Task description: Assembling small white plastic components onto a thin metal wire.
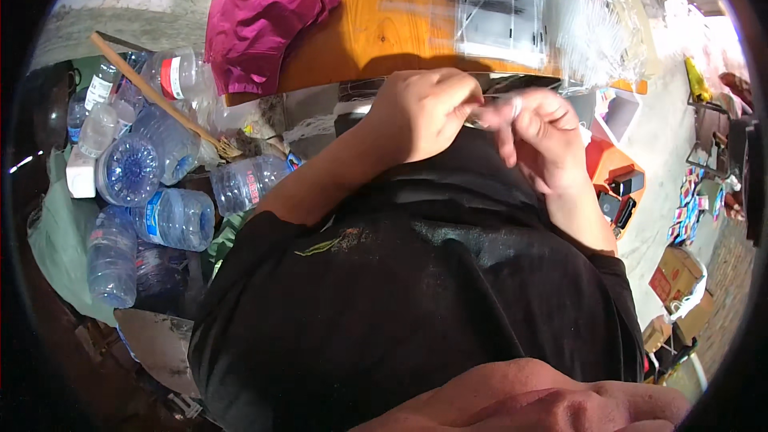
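In front of my dark shirt, close to the near edge of the wooden table [360, 40], my two hands are held near each other. My left hand [420, 116] is closed, its fingers curled into a pinch; what is between them is too small to make out. My right hand [548, 136] is bent beside it, its fingertips smeared by motion. A thin whitish band or strip [516, 106] shows at its fingers. On the table lie a magenta cloth [268, 20] to the left and a flat stack of clear plastic sleeves [504, 12] to the right.
Several large clear plastic bottles [172, 218] are heaped at left, with a wooden stick [152, 92] lying across them. Crumpled clear plastic [604, 32] lies at the table's right end. At right stand an orange stool [612, 164] with black items and a cardboard box [676, 276].
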A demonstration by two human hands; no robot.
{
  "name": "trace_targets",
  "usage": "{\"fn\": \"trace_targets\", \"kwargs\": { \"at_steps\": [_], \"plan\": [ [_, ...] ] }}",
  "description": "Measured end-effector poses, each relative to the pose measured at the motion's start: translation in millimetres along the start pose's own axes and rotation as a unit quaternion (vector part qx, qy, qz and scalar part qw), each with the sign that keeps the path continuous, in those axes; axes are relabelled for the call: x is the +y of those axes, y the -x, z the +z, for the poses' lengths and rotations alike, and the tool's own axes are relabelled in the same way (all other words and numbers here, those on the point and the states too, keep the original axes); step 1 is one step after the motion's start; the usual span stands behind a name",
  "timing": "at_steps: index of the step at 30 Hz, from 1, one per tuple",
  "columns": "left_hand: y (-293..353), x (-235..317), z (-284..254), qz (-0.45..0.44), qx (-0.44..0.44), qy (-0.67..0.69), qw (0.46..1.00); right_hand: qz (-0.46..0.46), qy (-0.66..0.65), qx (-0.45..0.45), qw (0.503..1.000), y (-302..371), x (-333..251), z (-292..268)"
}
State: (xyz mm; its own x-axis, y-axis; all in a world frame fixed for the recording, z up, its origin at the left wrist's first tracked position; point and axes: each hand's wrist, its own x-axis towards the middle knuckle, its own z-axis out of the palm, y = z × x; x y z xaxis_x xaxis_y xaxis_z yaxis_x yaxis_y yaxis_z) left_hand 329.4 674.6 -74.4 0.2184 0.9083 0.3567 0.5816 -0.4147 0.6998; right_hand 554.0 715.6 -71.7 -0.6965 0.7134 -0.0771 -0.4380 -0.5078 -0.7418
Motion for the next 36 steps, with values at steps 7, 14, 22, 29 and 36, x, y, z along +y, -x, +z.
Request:
{"fn": "trace_targets", "kwargs": {
  "at_steps": [7, 14, 22, 29, 36],
  "plan": [
    [2, 1, -1, 0.001, 0.007, -0.008, 1.000, 0.094, 0.316, -0.025, 0.944, -10, -3, -9],
    [1, 14, 0, 0.014, -0.001, -0.002, 1.000, -0.160, 0.483, 0.124, 0.852, -20, 3, -16],
    [5, 7, 5, 0.032, 0.037, -0.016, 0.999, 0.018, 0.118, 0.036, 0.992, 4, -13, 3],
    [3, 6, -3, 0.011, 0.043, 0.007, 0.999, 0.184, 0.313, -0.043, 0.931, 4, -20, 11],
    [3, 15, -1, 0.029, 0.022, -0.011, 0.999, -0.143, 0.624, 0.069, 0.765, -15, -9, -9]
  ]
}}
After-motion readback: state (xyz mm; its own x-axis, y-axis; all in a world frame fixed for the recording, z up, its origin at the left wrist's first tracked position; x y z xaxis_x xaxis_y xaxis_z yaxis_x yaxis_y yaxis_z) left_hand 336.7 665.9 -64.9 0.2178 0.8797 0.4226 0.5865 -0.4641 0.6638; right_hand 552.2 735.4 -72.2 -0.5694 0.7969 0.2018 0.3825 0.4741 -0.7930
